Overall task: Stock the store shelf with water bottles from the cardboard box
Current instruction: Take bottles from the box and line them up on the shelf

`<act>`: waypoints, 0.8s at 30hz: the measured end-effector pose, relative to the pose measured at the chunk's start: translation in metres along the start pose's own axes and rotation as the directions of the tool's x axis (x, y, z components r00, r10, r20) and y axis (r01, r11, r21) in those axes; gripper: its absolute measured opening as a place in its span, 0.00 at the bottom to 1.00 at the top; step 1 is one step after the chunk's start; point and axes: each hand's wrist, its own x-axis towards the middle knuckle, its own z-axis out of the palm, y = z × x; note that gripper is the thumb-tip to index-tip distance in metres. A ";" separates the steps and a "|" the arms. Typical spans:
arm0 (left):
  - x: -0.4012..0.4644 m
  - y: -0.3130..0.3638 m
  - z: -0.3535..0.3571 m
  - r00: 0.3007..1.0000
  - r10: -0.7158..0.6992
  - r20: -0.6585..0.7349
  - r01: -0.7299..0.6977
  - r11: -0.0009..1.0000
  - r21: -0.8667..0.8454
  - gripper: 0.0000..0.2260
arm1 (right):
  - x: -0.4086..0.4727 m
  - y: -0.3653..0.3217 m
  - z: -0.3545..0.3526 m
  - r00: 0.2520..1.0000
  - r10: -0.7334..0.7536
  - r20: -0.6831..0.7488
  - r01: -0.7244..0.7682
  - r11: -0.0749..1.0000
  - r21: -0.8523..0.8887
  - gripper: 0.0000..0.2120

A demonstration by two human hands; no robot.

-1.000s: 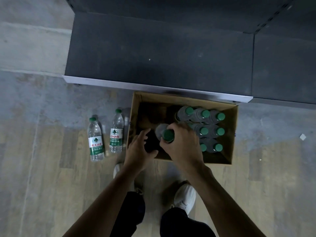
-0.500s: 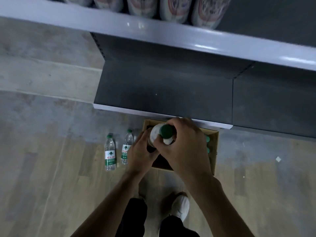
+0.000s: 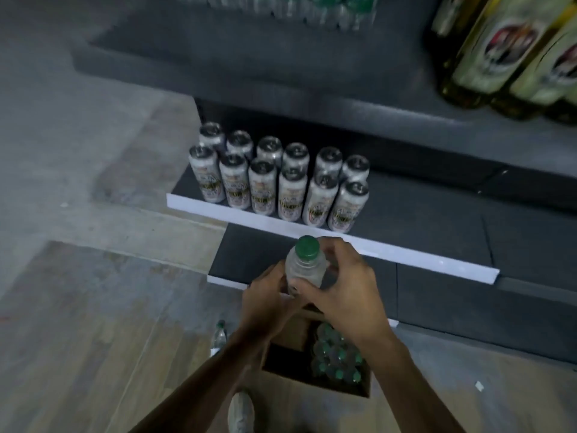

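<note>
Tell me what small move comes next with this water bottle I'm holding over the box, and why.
Probably carry the water bottle up and forward toward the top shelf, where blurred green-capped bottles seem to stand. Both the left hand and the right hand already grip it, clear above the cardboard box, and the shelf below holds cans.

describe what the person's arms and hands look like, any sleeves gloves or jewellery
Both forearms are bare up to the bottom edge of the picture, so no sleeves show. The left hand and the right hand wear no gloves. No ring, watch or bracelet can be seen on either wrist or on the fingers, though the picture is somewhat blurred.
</note>
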 end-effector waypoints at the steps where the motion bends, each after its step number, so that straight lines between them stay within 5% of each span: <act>1: 0.004 0.017 -0.016 0.999 0.016 -0.048 -0.016 1.000 0.002 0.24 | 0.003 -0.015 -0.012 1.000 -0.014 -0.024 0.014 1.000 0.020 0.29; 7: 0.024 0.095 -0.094 0.996 0.049 -0.077 -0.048 0.999 0.012 0.29 | 0.022 -0.091 -0.070 0.991 -0.089 -0.099 0.099 0.990 0.099 0.25; 9: 0.021 0.139 -0.136 0.980 0.075 -0.183 -0.066 0.996 0.056 0.28 | 0.025 -0.136 -0.113 0.972 -0.164 -0.167 0.183 0.978 0.103 0.22; 17: 0.022 0.239 -0.225 0.914 0.210 -0.346 -0.154 0.971 0.181 0.28 | 0.043 -0.242 -0.196 0.927 -0.352 -0.127 0.365 0.925 0.104 0.19; 24: 0.023 0.275 -0.297 0.879 0.278 -0.388 -0.170 0.942 0.291 0.29 | 0.044 -0.310 -0.217 0.906 -0.377 -0.193 0.401 0.910 0.105 0.20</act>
